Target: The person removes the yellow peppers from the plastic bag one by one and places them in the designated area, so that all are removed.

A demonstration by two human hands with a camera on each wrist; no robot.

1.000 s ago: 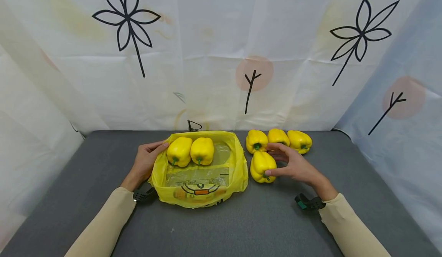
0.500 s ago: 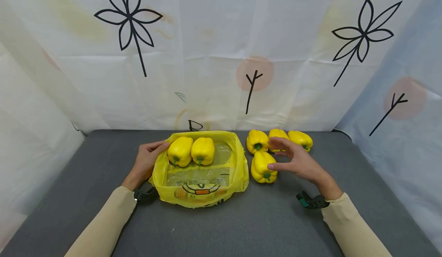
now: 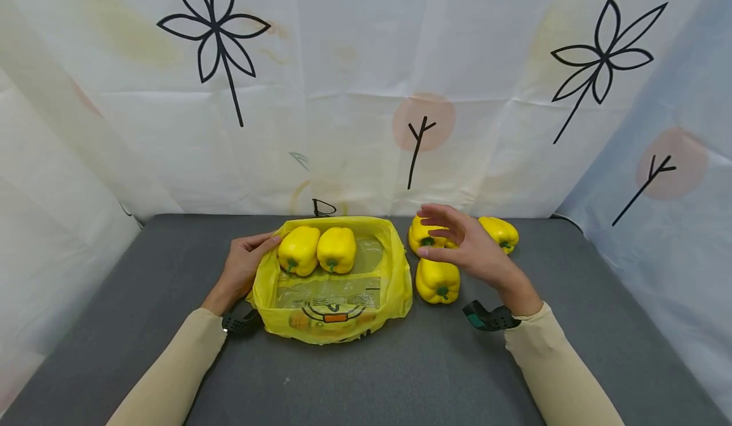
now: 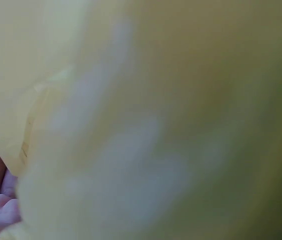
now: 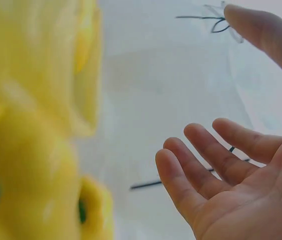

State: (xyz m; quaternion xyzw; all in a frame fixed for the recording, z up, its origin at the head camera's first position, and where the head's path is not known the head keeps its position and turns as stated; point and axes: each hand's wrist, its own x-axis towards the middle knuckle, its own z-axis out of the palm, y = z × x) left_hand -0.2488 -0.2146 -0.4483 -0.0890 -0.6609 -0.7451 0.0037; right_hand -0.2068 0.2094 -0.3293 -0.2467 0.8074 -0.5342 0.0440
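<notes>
A yellow plastic bag [image 3: 332, 286] lies open on the grey table [image 3: 366, 375] with two yellow peppers [image 3: 317, 250] inside at its far end. My left hand [image 3: 243, 267] grips the bag's left rim; the left wrist view shows only blurred yellow bag plastic [image 4: 155, 120]. Right of the bag lie several more yellow peppers: a near one [image 3: 437, 281], one behind it [image 3: 422, 236] and a far right one [image 3: 500, 232]. My right hand [image 3: 457, 245] hovers above them, fingers spread and holding nothing, as the open palm [image 5: 230, 170] shows in the right wrist view.
A white curtain with black flower drawings [image 3: 366, 95] closes off the back and both sides of the table. Bare grey surface lies in front of the bag and to the far right.
My right hand has lifted off the near pepper and moved up and back over the group of peppers. The left hand and the bag have stayed put.
</notes>
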